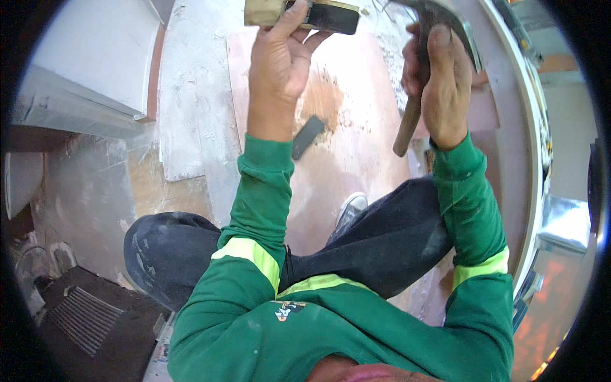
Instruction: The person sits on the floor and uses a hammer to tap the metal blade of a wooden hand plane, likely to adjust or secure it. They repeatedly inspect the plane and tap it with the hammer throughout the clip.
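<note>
At the top of the view my left hand (pixel 278 76) grips a block-like wooden tool with a dark metal plate, which looks like a hand plane (pixel 262 13). Its thumb lies on top and its fingers wrap underneath. To the right, my right hand (pixel 445 92) is closed around a hammer (pixel 407 127) just below the head. The hammer's dark metal head is partly cut off by the upper edge, and its wooden handle points down. Below and between the hands, a dark rectangular block, perhaps a sharpening stone (pixel 308 137), rests on a pale board (pixel 375 127) beside a brown stain.
My bent legs (pixel 382 235) and a grey shoe (pixel 352 207) are below the board. A white cabinet-like box (pixel 102 57) stands at the upper left. A dark mat with a ribbed grille (pixel 86 318) lies lower left. A pale ledge (pixel 531 127) runs along the right.
</note>
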The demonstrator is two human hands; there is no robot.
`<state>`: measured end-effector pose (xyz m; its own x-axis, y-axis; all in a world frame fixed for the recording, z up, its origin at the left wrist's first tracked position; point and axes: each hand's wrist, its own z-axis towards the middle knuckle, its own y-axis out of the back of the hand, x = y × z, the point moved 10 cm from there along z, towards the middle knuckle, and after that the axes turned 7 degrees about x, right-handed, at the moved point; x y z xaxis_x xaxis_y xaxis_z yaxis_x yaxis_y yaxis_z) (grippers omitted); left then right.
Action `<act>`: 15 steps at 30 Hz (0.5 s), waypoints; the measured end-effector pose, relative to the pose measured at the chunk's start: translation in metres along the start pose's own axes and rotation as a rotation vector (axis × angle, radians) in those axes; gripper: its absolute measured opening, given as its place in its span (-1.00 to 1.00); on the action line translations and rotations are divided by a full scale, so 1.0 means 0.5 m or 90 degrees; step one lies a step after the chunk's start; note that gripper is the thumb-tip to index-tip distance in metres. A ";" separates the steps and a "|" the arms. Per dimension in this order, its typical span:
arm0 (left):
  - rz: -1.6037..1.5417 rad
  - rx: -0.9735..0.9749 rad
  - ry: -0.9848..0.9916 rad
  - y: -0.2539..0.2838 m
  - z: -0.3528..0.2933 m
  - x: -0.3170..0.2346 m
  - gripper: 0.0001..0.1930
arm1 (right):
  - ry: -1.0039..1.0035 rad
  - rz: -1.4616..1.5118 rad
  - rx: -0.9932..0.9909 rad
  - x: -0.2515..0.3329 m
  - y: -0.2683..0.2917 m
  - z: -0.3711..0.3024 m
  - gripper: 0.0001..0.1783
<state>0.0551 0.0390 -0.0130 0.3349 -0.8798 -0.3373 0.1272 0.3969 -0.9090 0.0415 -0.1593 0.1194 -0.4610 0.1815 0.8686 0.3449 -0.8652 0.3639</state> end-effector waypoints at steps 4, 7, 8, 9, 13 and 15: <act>-0.093 -0.011 -0.102 0.035 0.018 0.002 -0.55 | 0.012 0.006 -0.001 0.023 -0.020 -0.001 -0.38; -0.141 -0.039 -0.104 0.032 0.013 0.020 -0.56 | 0.056 0.073 -0.045 0.036 0.004 0.004 -0.40; -0.137 -0.041 -0.104 0.033 0.015 0.023 -0.56 | 0.072 0.056 -0.046 0.041 0.005 0.003 -0.40; -0.132 -0.043 -0.104 0.034 0.016 0.026 -0.56 | 0.089 0.040 -0.047 0.044 0.005 0.002 -0.40; -0.127 -0.043 -0.087 0.024 0.007 0.039 -0.56 | 0.158 -0.325 0.038 0.036 -0.054 0.013 -0.45; -0.135 -0.042 -0.078 0.039 0.007 0.037 -0.57 | 0.008 -0.142 0.063 -0.009 -0.057 0.023 -0.47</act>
<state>0.0673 0.0313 -0.0362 0.4187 -0.9016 -0.1085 0.1471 0.1852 -0.9716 0.0431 -0.1301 0.1087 -0.5454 0.3566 0.7585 0.3118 -0.7537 0.5785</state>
